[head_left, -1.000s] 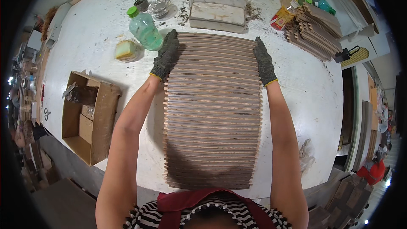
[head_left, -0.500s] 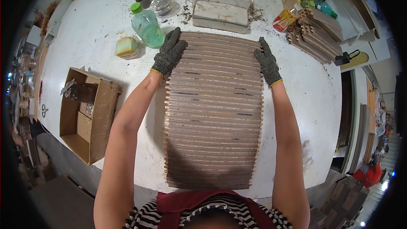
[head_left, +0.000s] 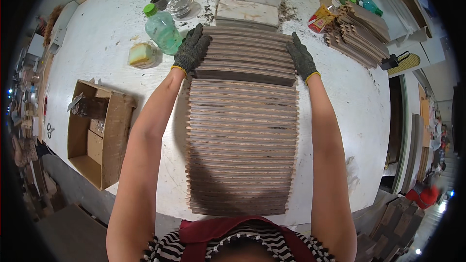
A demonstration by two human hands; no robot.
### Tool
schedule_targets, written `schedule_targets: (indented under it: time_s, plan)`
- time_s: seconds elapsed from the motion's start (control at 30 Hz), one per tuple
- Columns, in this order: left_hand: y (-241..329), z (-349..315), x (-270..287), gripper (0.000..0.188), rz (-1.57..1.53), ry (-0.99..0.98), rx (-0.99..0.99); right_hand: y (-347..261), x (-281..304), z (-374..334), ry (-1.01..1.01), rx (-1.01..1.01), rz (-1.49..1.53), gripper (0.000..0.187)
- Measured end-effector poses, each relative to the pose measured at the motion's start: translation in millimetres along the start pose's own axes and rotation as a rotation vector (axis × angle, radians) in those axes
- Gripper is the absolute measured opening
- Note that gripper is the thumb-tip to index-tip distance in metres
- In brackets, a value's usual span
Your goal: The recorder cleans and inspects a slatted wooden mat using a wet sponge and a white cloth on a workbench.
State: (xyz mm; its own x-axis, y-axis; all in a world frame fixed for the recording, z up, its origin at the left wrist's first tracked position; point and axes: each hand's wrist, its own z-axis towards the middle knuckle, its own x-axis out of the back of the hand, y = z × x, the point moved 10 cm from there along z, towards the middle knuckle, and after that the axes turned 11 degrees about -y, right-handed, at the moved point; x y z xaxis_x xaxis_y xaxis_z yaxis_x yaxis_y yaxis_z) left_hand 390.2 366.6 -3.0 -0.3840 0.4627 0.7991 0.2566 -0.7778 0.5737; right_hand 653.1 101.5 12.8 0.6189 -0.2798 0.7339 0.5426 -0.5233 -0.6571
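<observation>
A long row of brown floorboards stands on edge on the white table, their notched ends forming both sides. At its far end a batch of the same boards is set apart by a narrow dark gap. My left hand, in a dark knitted glove, presses on the batch's left end with fingers reaching forward. On the opposite end lies my right hand, gloved alike, so the batch is clamped between both hands. Just beyond it sit white marble-like blocks, close to the farthest board.
A green-capped bottle stands by my left hand, near a pale block in plastic and a foil-covered dish. An open cardboard box is at left. At far right are stacked boards and a red-yellow packet.
Both hands have moved away from me with the far batch of boards, opening a gap in what was one continuous row. The batch now reaches close to the white blocks.
</observation>
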Motion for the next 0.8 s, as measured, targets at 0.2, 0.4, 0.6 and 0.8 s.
schedule_targets:
  time_s: [0.2, 0.4, 0.6, 0.8]
  plan:
    - [9, 11, -9, 0.053, 0.42, -0.225, 0.077, 10, 0, 14, -0.009, -0.149, -0.08, 0.08]
    - [2, -26, -7, 0.069, -0.563, -0.158, 0.428, 37, 2, -33, 0.106, 0.045, 0.506, 0.072]
    - [56, -106, 21, 0.072, -0.383, 0.072, 0.013, -38, -18, -160, 0.163, 0.212, -0.212, 0.074]
    - [48, -115, -12, 0.08, -0.367, 0.005, 0.138, -28, -38, -148, 0.025, -0.001, -0.327, 0.082]
